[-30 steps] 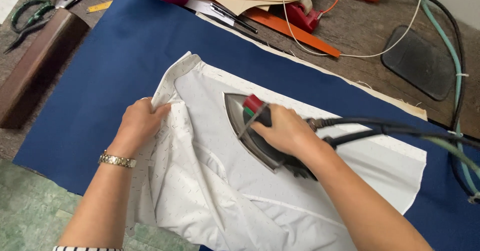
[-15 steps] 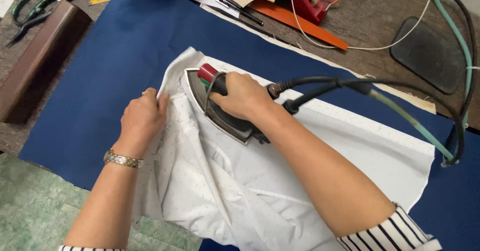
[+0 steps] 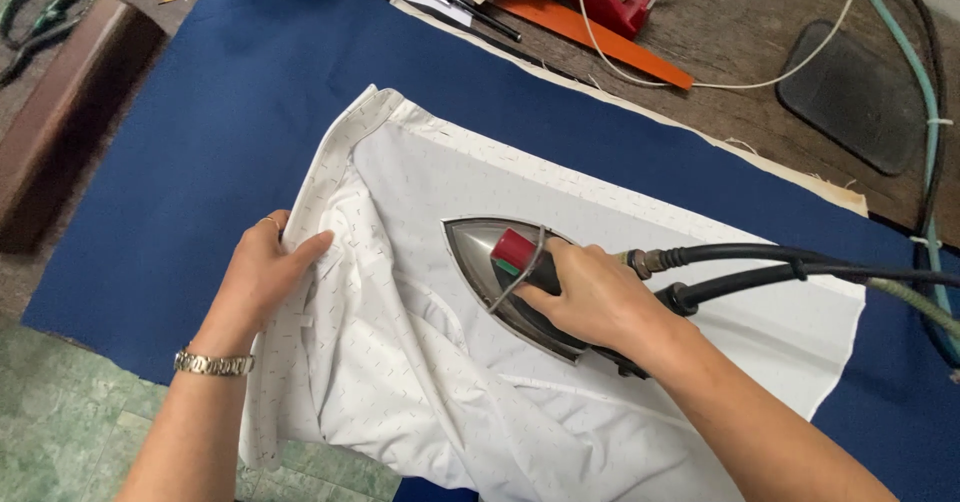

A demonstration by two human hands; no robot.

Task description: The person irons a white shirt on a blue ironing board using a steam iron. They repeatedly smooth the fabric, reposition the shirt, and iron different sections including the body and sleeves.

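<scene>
On navy cloth (image 3: pixel 200 162), white garment (image 3: pixel 600 202).

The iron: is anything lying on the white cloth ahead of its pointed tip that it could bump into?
Nothing visible. Ahead of the iron, gripped by the right hand, the white cloth lies flat. The nearest obstacle is the bunched fold under the left hand, off to the side.
</scene>
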